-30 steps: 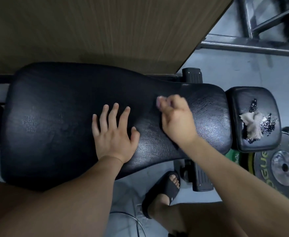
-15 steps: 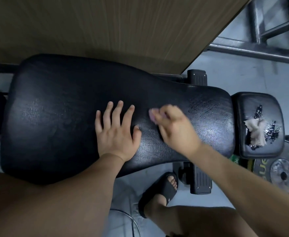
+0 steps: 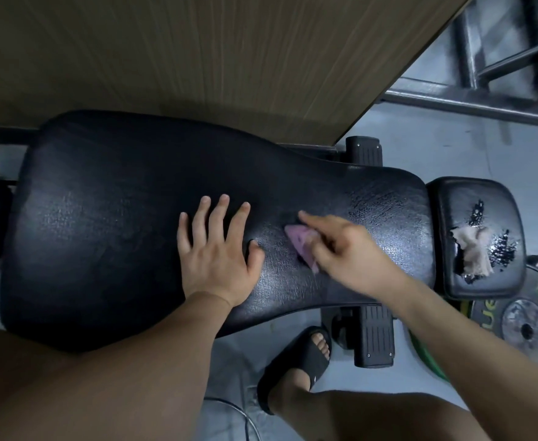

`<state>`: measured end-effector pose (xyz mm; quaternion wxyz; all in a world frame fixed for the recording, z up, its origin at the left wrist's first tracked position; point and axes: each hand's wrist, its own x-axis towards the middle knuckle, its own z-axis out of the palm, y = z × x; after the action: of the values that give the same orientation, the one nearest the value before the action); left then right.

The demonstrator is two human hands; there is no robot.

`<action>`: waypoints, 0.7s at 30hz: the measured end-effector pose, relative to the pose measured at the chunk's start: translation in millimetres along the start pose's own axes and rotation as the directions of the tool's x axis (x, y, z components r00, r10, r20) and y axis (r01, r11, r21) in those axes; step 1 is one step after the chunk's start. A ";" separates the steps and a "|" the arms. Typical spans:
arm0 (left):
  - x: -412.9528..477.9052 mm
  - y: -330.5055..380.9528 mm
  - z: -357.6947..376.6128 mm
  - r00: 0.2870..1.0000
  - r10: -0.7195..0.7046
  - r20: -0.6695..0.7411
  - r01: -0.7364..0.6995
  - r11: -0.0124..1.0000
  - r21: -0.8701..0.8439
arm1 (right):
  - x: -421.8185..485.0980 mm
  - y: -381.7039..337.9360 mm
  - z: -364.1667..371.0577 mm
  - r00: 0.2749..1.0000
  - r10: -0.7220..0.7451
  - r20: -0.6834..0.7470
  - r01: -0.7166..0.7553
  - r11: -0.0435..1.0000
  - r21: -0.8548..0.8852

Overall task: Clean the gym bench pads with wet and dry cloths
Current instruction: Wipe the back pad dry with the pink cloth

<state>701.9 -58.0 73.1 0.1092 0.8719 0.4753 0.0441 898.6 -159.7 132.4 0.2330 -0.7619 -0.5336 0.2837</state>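
Observation:
A long black bench pad lies across the view, wide at the left and narrow at the right. My left hand rests flat on its middle, fingers spread. Just to the right, my right hand holds a small pink cloth against the pad, the index finger stretched out over it. A smaller black seat pad at the right has torn vinyl, with a beige cloth lying on it.
A wooden panel rises behind the bench. Grey metal rack bars cross the upper right. A weight plate lies on the floor at the right. My foot in a black slide sandal stands below the bench beside a black frame foot.
My right hand has slid the pink cloth leftward and toward me along the narrow part of the pad, nearer my left hand, and the cloth shows more. My left hand has stayed in place.

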 end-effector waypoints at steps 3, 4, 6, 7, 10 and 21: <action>-0.3 0.0 0.0 1.000 -0.002 -0.007 0.002 1.000 0.005 | 7.9 16.2 -9.4 0.980 0.035 -0.196 -0.094 0.948 -0.305; -0.1 0.4 0.1 1.000 -0.002 -0.008 0.002 1.000 0.006 | 7.0 16.6 -10.4 0.972 0.021 -0.233 -0.098 0.941 -0.324; 0.3 0.8 0.4 1.000 -0.001 -0.009 0.001 1.000 0.005 | 1.9 10.8 -8.6 0.971 -0.040 -0.236 -0.034 0.952 -0.304; 0.3 0.8 0.6 1.000 -0.001 -0.010 0.001 1.000 0.004 | -1.3 8.0 -5.8 0.979 -0.077 -0.191 0.018 0.955 -0.296; -0.5 0.7 0.6 1.000 -0.001 -0.012 0.001 1.000 0.004 | -0.8 14.5 4.1 0.986 -0.148 -0.082 0.113 0.938 -0.328; -0.4 -0.8 3.1 1.000 0.006 0.006 -0.006 1.000 0.022 | -44.4 -10.6 45.4 0.887 -0.436 0.149 0.461 0.836 -0.299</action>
<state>701.6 -58.4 69.8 0.1009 0.8747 0.4727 0.0369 848.5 -195.9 114.4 0.1439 -0.6322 -0.7449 0.1573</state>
